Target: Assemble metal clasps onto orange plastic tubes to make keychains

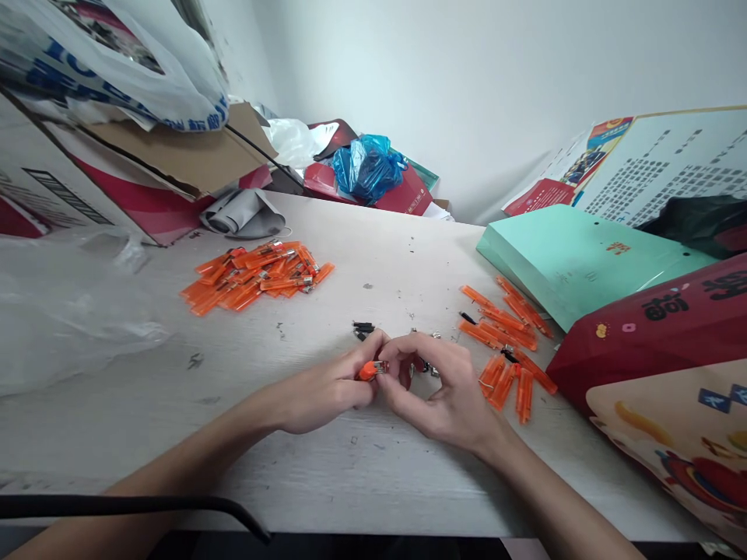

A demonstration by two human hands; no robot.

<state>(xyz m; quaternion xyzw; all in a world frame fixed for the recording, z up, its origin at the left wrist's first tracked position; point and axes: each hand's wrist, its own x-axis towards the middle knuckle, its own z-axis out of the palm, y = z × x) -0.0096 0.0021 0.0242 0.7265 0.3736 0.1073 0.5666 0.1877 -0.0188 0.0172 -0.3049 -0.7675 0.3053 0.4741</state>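
Note:
My left hand [327, 385] and my right hand [437, 389] meet at the middle of the white table [350, 467]. Together they pinch one orange lighter body [369, 369], its metal end pointing right toward my right fingers. A heap of orange lighter bodies [257, 276] lies at the far left of the table. Another looser group of orange lighter bodies [505, 342] is spread just right of my right hand. Small black and metal parts [362, 329] lie on the table just beyond my fingers.
A cardboard box [117, 171] with a plastic bag on top stands at the left. A crumpled clear plastic sheet [64, 311] lies at the left edge. A mint-green box [572, 257] and red printed bags [659, 327] crowd the right. A blue bag [367, 167] sits at the back.

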